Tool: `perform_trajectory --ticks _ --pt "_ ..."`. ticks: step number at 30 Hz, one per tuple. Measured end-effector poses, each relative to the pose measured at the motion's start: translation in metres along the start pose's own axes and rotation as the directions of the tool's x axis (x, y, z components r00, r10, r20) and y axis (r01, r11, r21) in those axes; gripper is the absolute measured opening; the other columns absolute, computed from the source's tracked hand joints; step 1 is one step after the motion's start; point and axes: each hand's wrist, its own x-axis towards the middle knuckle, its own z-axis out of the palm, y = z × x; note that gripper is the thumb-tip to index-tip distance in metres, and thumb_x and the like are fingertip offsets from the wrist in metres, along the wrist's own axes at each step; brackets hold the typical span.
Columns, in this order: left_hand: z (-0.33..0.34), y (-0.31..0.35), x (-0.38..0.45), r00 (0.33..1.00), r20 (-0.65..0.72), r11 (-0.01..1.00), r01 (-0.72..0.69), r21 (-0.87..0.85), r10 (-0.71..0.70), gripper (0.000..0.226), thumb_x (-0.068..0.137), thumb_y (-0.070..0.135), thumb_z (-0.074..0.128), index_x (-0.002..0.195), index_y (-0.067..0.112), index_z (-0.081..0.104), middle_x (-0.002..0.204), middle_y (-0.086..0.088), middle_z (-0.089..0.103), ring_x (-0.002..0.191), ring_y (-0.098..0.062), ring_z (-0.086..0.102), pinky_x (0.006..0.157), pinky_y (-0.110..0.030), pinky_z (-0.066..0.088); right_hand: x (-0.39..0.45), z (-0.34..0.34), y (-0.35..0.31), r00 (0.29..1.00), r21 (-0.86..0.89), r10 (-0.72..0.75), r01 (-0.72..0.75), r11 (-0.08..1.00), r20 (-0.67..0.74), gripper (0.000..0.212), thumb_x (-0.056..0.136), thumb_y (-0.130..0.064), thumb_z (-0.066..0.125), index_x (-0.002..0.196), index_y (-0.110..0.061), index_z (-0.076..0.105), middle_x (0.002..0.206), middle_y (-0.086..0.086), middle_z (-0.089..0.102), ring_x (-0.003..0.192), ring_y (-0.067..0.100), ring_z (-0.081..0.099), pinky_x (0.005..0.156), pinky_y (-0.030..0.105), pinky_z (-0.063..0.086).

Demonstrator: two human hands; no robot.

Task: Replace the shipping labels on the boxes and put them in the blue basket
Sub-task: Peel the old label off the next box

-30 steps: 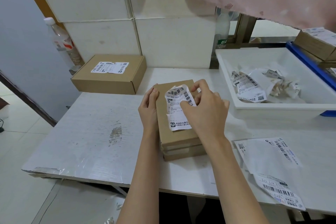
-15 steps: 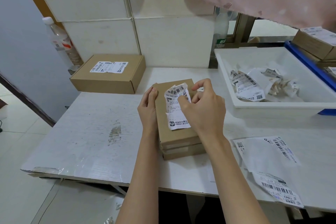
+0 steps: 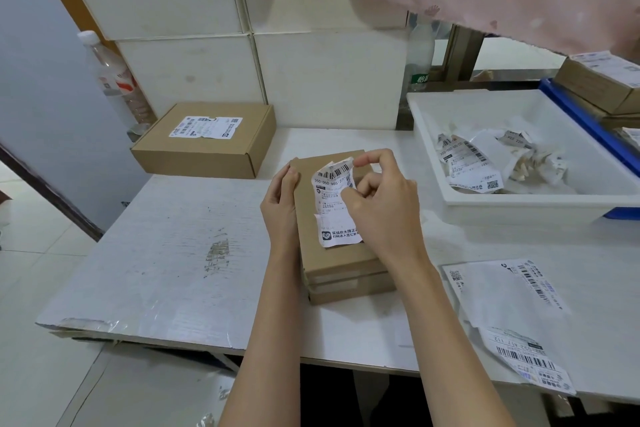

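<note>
A brown cardboard box [image 3: 332, 260] lies mid-table on top of a second box of the same kind. Its white shipping label [image 3: 334, 204] is partly peeled, the top edge curling up off the lid. My right hand [image 3: 381, 204] pinches that lifted top corner between thumb and forefinger. My left hand [image 3: 280, 198] grips the box's left edge and steadies it. The blue basket [image 3: 588, 128] shows at the far right behind the white tray, with labelled boxes [image 3: 602, 80] in it.
A white tray [image 3: 519, 208] at the right holds several crumpled torn labels. Another labelled box [image 3: 204, 146] sits at the back left, beside a plastic bottle [image 3: 114, 80]. Fresh label sheets [image 3: 509, 308] lie on the table at the right front. Pink cloth hangs overhead.
My right hand has shifted from the label's right side to its top corner and lifted it, so the label's upper part curls further off the box. My left hand stays put.
</note>
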Motion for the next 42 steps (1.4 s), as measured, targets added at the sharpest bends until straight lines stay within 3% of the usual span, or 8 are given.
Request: perform_trajectory --ticks 7,12,17,25,30,34,39,42 --pt "0.000 0.000 0.000 1.000 0.001 1.000 -0.007 0.000 0.007 0.028 0.098 0.010 0.056 0.124 0.000 0.063 0.097 0.015 0.064 0.073 0.019 0.061 0.066 -0.002 0.044 0.001 -0.007 -0.004 0.997 0.140 0.059 -0.066 0.988 0.050 0.035 0.078 -0.001 0.061 0.105 -0.020 0.051 0.056 -0.005 0.059 0.053 0.008 0.049 0.070 0.033 0.047" --pt "0.000 0.001 -0.001 1.000 0.003 1.000 -0.001 0.008 0.001 0.028 0.098 0.012 0.056 0.124 0.002 0.064 0.098 0.016 0.064 0.074 0.019 0.061 0.065 -0.003 0.044 0.001 -0.005 -0.003 0.987 0.094 0.092 -0.080 0.992 -0.132 0.013 0.081 -0.024 0.067 0.086 -0.019 0.055 0.039 -0.007 0.043 0.044 0.012 0.040 0.065 0.029 0.040" --pt "-0.001 0.003 -0.002 1.000 -0.005 1.000 0.012 0.015 -0.012 0.027 0.098 0.016 0.057 0.122 0.007 0.066 0.104 0.006 0.068 0.083 0.007 0.062 0.068 -0.006 0.047 -0.005 -0.001 -0.013 0.999 0.020 -0.048 0.048 0.999 -0.001 0.021 0.070 -0.027 0.055 0.090 -0.022 0.055 0.040 -0.016 0.046 0.049 0.010 0.047 0.097 0.040 0.042" --pt "0.000 0.002 -0.002 1.000 -0.015 1.000 -0.006 0.024 0.006 0.025 0.098 0.012 0.055 0.120 0.007 0.065 0.096 0.013 0.065 0.071 0.017 0.062 0.063 -0.004 0.044 -0.002 -0.009 -0.007 1.000 0.148 0.028 -0.028 0.989 0.002 0.022 0.079 0.001 0.061 0.084 -0.020 0.065 0.041 -0.013 0.044 0.046 0.006 0.043 0.061 0.015 0.038" --pt "0.000 0.002 -0.002 1.000 -0.009 0.999 -0.013 0.031 0.013 0.028 0.099 0.013 0.055 0.123 0.004 0.064 0.098 0.012 0.065 0.073 0.016 0.061 0.065 -0.003 0.044 0.002 -0.009 -0.003 0.991 0.256 0.134 -0.132 0.958 0.010 0.013 0.091 -0.019 0.065 0.078 -0.015 0.068 0.044 -0.010 0.055 0.050 0.006 0.050 0.064 0.029 0.049" --pt "-0.001 0.002 -0.001 1.000 -0.009 0.999 -0.017 0.028 0.018 0.023 0.099 0.012 0.053 0.119 0.008 0.064 0.099 0.010 0.065 0.077 0.012 0.061 0.066 -0.003 0.044 0.003 -0.009 -0.006 0.987 0.376 0.134 -0.160 0.913 0.093 0.030 0.094 -0.012 0.045 0.080 -0.015 0.072 0.063 0.003 0.070 0.057 0.009 0.059 0.061 0.016 0.045" --pt "-0.001 0.002 0.000 1.000 -0.012 0.999 -0.023 0.024 0.024 0.026 0.098 0.011 0.055 0.122 0.004 0.064 0.101 0.007 0.065 0.075 0.016 0.061 0.067 -0.003 0.044 0.004 -0.002 0.003 0.995 -0.051 0.046 -0.041 0.998 0.090 0.026 0.076 -0.018 0.060 0.099 -0.028 0.058 0.089 -0.015 0.049 0.079 0.003 0.053 0.095 0.031 0.034" --pt "0.000 0.003 -0.001 1.000 -0.008 0.999 -0.025 0.030 0.025 0.029 0.098 0.011 0.054 0.125 0.003 0.062 0.102 0.008 0.064 0.075 0.017 0.060 0.067 -0.002 0.044 0.004 -0.001 0.005 0.994 -0.257 -0.019 0.047 0.965 0.111 0.025 0.072 -0.020 0.069 0.095 -0.026 0.059 0.101 -0.011 0.038 0.098 0.007 0.048 0.085 0.025 0.019"
